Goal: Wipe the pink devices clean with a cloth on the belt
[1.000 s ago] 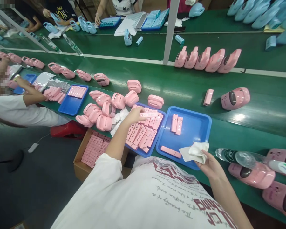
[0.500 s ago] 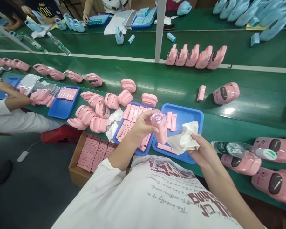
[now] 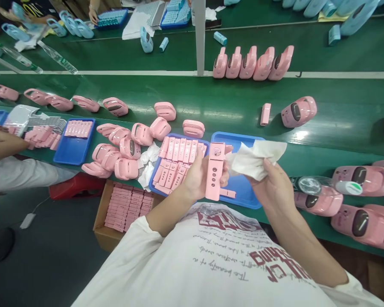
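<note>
My left hand (image 3: 198,177) grips a long pink plastic panel (image 3: 215,171) with small round buttons, held upright above the blue trays. My right hand (image 3: 273,185) clutches a crumpled white cloth (image 3: 254,160), whose edge touches the top of the panel. Below the hands, a blue tray (image 3: 153,184) is packed with several pink panels, and a second blue tray (image 3: 243,194) to its right holds a few more.
Several pink housings (image 3: 124,147) are piled left of the trays; more (image 3: 358,221) and a clear bottle (image 3: 320,185) lie at right. A cardboard box (image 3: 107,232) of pink panels sits below the bench. A co-worker's arm (image 3: 6,143) works at far left. Pink shells (image 3: 252,64) line the green conveyor (image 3: 230,108).
My left hand has turned the pink panel upright with its button face toward me, and my right hand has lifted the cloth up against its top. The view has tilted downward.
</note>
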A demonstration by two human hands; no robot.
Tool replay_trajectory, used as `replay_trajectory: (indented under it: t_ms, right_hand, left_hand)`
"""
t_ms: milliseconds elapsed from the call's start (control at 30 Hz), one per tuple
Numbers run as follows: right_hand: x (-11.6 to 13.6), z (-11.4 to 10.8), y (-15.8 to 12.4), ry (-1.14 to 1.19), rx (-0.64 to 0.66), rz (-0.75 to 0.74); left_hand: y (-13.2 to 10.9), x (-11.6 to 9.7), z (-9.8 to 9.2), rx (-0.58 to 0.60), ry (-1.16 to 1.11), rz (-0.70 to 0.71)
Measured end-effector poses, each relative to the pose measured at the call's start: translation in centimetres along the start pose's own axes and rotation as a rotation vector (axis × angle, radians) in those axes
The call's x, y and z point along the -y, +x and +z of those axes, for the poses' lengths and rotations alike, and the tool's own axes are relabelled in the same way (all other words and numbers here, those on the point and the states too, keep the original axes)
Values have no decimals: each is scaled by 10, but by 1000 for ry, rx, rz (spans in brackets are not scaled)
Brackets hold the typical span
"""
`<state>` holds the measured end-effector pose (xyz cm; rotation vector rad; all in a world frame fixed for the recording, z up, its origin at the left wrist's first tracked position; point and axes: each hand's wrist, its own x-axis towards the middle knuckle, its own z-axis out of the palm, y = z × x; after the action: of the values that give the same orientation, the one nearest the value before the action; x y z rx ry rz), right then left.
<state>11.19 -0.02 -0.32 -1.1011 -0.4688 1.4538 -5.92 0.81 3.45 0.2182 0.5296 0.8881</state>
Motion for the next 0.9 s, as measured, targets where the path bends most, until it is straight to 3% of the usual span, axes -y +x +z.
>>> replay_trajectory:
  t_ms: [133,300,400,500,567,667,767,833,900]
  right_hand:
    - [1,16,-1,-360,166,-342]
    - [1,28,-5,-881,556,-828]
    - [-2,25,-10,-1024,806,-1109]
    - [-2,15,-17,-980,987,-1219]
    - [2,6,-23,-839,1039,-1150]
    - [10,-6,-32,-597,957,-759]
    - [17,-11,-35,-353,545,-372]
    - [19,-12,-32,-219,223,-187]
    - [20,-13,-25,-137,-3,-34]
  left_hand:
    - [1,7,2,-16,5,1]
    - [5,7,7,-171,-7,48]
    - [6,4,10,-202,-12,25]
    - [5,6,9,-211,3,37]
    - [5,7,7,-241,23,70]
    - [4,2,6,-209,65,106]
    - [1,-5,8,-78,87,119]
    - [-1,-8,10,-27,112,131]
    - [-4,-8,12,-21,147,150]
